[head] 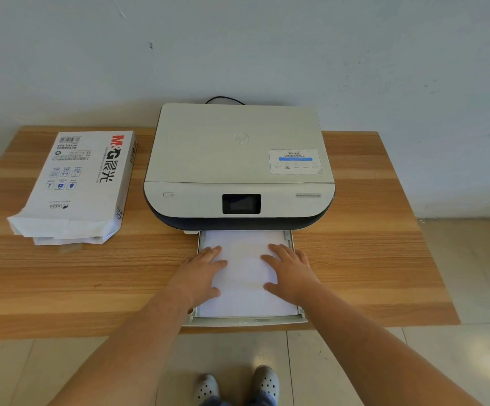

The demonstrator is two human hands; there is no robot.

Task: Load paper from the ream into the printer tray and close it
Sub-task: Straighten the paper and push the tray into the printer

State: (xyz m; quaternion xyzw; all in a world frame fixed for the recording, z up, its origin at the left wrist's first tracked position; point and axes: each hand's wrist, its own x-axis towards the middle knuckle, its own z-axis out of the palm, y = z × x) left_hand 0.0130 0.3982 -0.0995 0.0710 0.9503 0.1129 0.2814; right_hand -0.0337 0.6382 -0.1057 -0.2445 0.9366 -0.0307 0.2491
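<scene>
A white printer (239, 159) with a dark base stands at the back middle of the wooden table. Its paper tray (246, 320) is pulled out toward me, reaching the table's front edge. A stack of white paper (243, 276) lies in the tray. My left hand (201, 272) rests flat on the paper's left side, fingers spread. My right hand (289, 271) lies flat on the right side, fingers spread too. The opened paper ream (76, 183), in a white wrapper with red and black print, lies on the table to the left of the printer.
The wooden table (369, 259) stands against a pale wall. A black cable (224, 98) runs behind the printer. Tiled floor and my feet in grey clogs (237, 385) show below the table's front edge.
</scene>
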